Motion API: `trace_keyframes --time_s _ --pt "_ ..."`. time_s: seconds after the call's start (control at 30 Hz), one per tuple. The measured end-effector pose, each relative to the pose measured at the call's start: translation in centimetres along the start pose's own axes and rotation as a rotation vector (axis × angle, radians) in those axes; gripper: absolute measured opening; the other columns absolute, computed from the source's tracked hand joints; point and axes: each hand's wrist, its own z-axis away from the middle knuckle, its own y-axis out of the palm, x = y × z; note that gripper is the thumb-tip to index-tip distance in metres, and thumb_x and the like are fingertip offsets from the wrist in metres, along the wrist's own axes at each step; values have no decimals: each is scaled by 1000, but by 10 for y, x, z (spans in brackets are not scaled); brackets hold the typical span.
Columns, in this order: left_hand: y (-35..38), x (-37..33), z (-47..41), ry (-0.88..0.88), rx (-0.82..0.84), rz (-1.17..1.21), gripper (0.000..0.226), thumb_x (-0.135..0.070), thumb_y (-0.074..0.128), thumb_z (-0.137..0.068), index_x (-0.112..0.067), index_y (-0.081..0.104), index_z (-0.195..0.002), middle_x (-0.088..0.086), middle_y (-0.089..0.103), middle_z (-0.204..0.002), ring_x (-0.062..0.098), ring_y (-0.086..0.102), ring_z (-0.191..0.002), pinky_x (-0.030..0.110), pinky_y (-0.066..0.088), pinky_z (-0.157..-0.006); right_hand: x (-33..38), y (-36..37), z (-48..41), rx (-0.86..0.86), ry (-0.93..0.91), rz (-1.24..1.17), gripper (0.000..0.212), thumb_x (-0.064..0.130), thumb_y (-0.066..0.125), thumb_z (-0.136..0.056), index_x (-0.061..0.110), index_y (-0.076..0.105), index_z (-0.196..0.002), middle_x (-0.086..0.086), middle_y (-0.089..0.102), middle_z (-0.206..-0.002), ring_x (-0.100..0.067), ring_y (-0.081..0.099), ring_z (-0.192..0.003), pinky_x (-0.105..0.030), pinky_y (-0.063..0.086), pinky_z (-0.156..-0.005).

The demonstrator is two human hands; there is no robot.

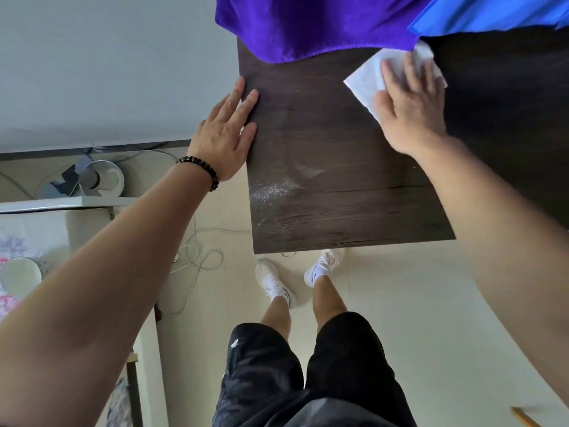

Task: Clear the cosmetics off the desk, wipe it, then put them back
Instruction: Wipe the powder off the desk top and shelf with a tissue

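Our bare forearms reach in from the lower corners of the frame, above black shorts (pixel 277 380) and white shoes (pixel 274 282) planted on a pale floor (pixel 400 303).

Our left hand (pixel 226 135), with a dark bead bracelet (pixel 201 171) at the wrist, lies flat at the left edge of the bench (pixel 323 211). Its fingers are straight and hold nothing. The bench is a dark wood-grain top that fills the middle of the frame.

Our right hand (pixel 411 114), in the upper right, presses flat on a white tissue (pixel 366 77), with straight, spread fingers laid across it rather than curled round it. The tissue lies on the bench, and its lower-left corner shows beyond the thumb. Its top edge lies right at the hem of the cloths. The two hands are well apart, one on each side of the bench.

A pale powdery smear (pixel 271 189) marks the lower left of the bench, below our left hand.

At the top of the frame a purple cloth (pixel 308 23) drapes over the far part of the bench. A blue cloth (pixel 498 13) sits beside it at the top right.

Left of the bench, white cables (pixel 197 251) loop on the floor, and a small fan (pixel 95 178) stands further left.
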Motion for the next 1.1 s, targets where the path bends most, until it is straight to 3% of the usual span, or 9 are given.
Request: trace_keyframes --time_s 0.1,0.23,0.4,0.53,0.67,0.73,0.93,1.03,1.1 --pt "0 -1 0 -8 -7 29 55 -44 26 -101 -30 20 -154 -4 7 -164 22 18 -147 45 30 -114 48 7 -13 -29 48 -18 59 43 17 -100 32 11 -157 -11 2 -166 -42 -5 -150 -57 1 -120" --pt "4 0 14 -93 -20 66 54 -47 27 -101 -36 18 -153 -2 13 -163 20 14 -149 41 27 -115 96 30 31 1 -276 25 57 41 21 -102 31 16 -157 -11 3 -166 -42 -2 -150 -57 3 -120" --pt "5 7 36 -82 -11 27 53 -51 23 -102 -39 16 -153 4 9 -163 26 14 -148 49 31 -112 61 44 112 79 -588 111 53 44 19 -106 36 10 -158 -3 0 -167 -31 -7 -152 -53 2 -122" --pt "-1 11 37 -75 42 -51 53 -54 18 -101 -43 11 -152 4 6 -164 26 11 -149 53 33 -111 30 32 96 100 -489 116 53 47 17 -105 41 6 -157 1 -4 -167 -28 -10 -152 -51 0 -122" --pt "-4 12 35 -66 70 -52 52 -47 24 -103 -43 10 -152 5 7 -163 27 10 -149 52 31 -113 78 29 49 14 -160 -3 54 44 20 -104 36 11 -157 -6 -2 -166 -37 -6 -151 -55 0 -121" --pt "-5 13 35 -57 76 -64 53 -36 29 -103 -43 9 -152 8 8 -163 29 11 -149 53 32 -111 112 35 52 -21 -116 -25 56 42 23 -103 32 14 -157 -9 1 -166 -41 -4 -150 -57 2 -120" --pt "-11 12 34 -71 113 -95 77 -3 35 -93 -44 6 -152 10 7 -163 30 11 -148 53 37 -106 122 70 166 63 -597 39 54 41 23 -106 31 11 -158 -8 1 -166 -36 -5 -152 -56 5 -121" --pt "-12 9 35 -89 126 -110 82 0 35 -92 -45 3 -152 9 5 -163 29 9 -148 52 37 -108 82 70 185 120 -682 95 55 43 26 -107 36 6 -158 -4 -1 -167 -33 -7 -152 -54 5 -122" --pt "-13 6 36 -115 135 -116 89 6 35 -87 -46 1 -151 7 4 -163 28 8 -149 51 36 -109 59 61 172 115 -642 125 54 46 25 -106 38 9 -157 -3 2 -167 -34 -4 -152 -53 6 -122"
